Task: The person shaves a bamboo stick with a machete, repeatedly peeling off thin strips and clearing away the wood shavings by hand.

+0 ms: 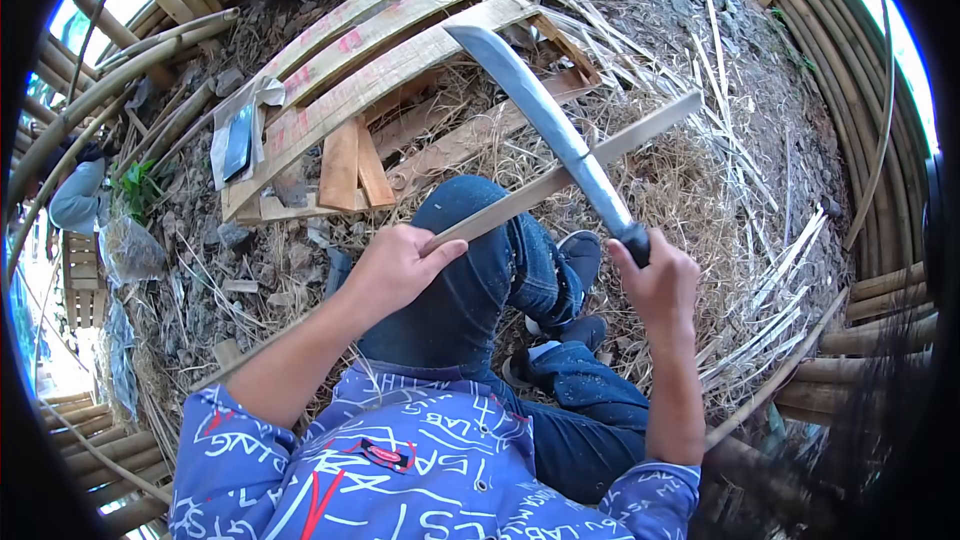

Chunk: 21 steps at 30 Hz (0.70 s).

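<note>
My left hand (pixel 402 270) is closed round a long split bamboo strip (pixel 520 198), which slants up to the right across my raised knee. In my right hand (pixel 660 280) is the black handle of a machete (pixel 535 95), its broad blade pointing up and left. The blade crosses over the strip a little beyond its middle, overlapping it in this view. Pale shavings cover the ground beneath both.
A wooden pallet (pixel 385 70) lies ahead, with a phone (pixel 238 145) on its left end and short boards (pixel 340 165) against it. Thin bamboo slivers (pixel 770 285) are scattered at the right. Bamboo pole walls (pixel 830 90) stand around, and stones lie at the left.
</note>
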{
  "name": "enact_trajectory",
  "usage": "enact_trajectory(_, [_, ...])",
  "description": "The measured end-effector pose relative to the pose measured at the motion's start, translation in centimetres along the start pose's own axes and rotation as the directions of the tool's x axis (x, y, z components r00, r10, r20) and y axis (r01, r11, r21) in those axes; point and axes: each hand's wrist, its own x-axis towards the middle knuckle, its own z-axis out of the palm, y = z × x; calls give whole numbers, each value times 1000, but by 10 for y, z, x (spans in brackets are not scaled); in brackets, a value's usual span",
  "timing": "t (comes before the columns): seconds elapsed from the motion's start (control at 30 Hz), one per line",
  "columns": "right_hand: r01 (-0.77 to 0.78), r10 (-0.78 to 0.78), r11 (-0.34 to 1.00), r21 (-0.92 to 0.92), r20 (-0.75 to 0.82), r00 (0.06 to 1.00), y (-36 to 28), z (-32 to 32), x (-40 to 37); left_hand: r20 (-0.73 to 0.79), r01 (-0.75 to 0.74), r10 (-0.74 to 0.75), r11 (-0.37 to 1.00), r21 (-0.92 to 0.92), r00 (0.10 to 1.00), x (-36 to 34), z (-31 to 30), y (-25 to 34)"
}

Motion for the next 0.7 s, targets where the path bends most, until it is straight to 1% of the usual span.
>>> enact_trajectory(0.03, [-3, 3, 1000, 5, -3, 1000, -10, 1, -1, 0, -1, 1, 1000, 6, 1000, 0, 2, 0])
enact_trajectory(0.1, [170, -171, 982, 76, -1, 985, -37, 1, -5, -28, 9, -10, 999, -49, 1000, -4, 3, -1])
enact_trajectory(0.13, [224, -226, 973, 55, 24, 974, -46, 2, -6, -27, 13, -15, 999, -43, 1000, -6, 1, -1])
enact_trajectory(0.17, [223, -225, 973, 56, 26, 974, -40, 6, -3, -29, 4, -6, 998, -68, 1000, -7, -1, 1])
enact_trajectory(0.23, [134, -135, 990, 44, 21, 991, -9, 11, 9, -27, -7, 4, 995, -97, 1000, -7, 0, 1])
enact_trajectory(0.27, [-93, 92, 991, 99, 22, 996, 14, 5, 18, -46, -60, 57, 996, -65, 997, -3, 2, 0])
enact_trajectory(0.3, [-84, 89, 992, -98, 49, 995, 26, -11, 21, -65, -107, 105, 994, -34, 992, -2, 3, -1])
enact_trajectory(0.33, [-84, 92, 990, -112, 71, 993, 25, -13, 21, -13, -60, 60, 997, -54, 998, -2, 0, 5])
enact_trajectory(0.4, [-107, 117, 986, -128, 69, 991, 21, -15, 16, -19, -61, 60, 997, -56, 998, -1, 0, -1])
enact_trajectory(0.47, [-76, 76, 997, 7, 32, 997, 5, -7, 8, -9, -70, 70, 996, -55, 998, 1, 3, 0])
enact_trajectory(0.5, [-86, 85, 996, 7, 27, 996, -8, -5, 5, -15, -40, 39, 997, -72, 999, -2, 3, 2])
enact_trajectory(0.53, [38, -39, 999, 24, 64, 997, -24, -1, 2, -21, -2, 0, 996, -87, 1000, -4, 3, 2])
enact_trajectory(0.57, [162, -167, 986, 48, 102, 981, -33, 2, -1, -18, 4, -5, 997, -79, 1000, -5, 2, 1])
enact_trajectory(0.6, [162, -167, 985, 56, 104, 980, -32, 4, 0, -20, -12, 11, 997, -81, 1000, -6, 1, -1])
enact_trajectory(0.67, [242, -243, 970, 20, 52, 969, -19, 6, 10, -22, -23, 21, 996, -85, 1000, -7, 2, -3])
enact_trajectory(0.7, [-26, 27, 988, 150, -1, 1000, 9, 14, 18, -59, -81, 76, 992, -101, 995, -6, 5, -5])
